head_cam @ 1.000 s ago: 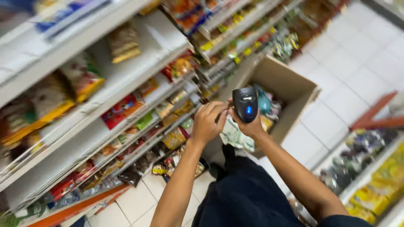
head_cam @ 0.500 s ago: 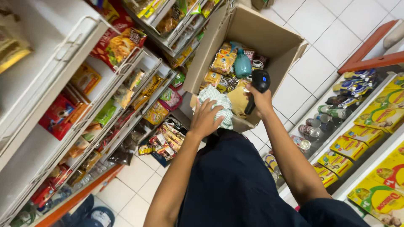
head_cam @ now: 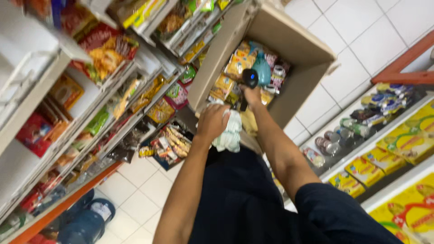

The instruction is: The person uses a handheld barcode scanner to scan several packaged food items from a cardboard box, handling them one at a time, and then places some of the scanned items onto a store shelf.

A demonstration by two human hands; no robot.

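I look down along both arms in a shop aisle. My right hand (head_cam: 251,96) grips a black handheld scanner (head_cam: 249,77) with a small blue-lit screen, held over an open cardboard box (head_cam: 289,38). The box is packed with yellow snack packets (head_cam: 238,63), a teal bottle (head_cam: 262,70) and other small goods. My left hand (head_cam: 212,121) rests at the box's near edge, closed on a pale green and white packet (head_cam: 231,132). Whether it grips or only presses the packet is blurred.
Shelves on the left (head_cam: 104,90) carry several snack bags in red, yellow and green. Shelves on the right (head_cam: 389,144) hold yellow boxes and small cans. A white tiled floor (head_cam: 366,31) runs beyond the box. Blue water jugs (head_cam: 83,223) stand at the lower left.
My view has tipped down toward the box. My right hand lowered the scanner from chest height into the box opening, and my left hand dropped onto the pale packet at the box edge.
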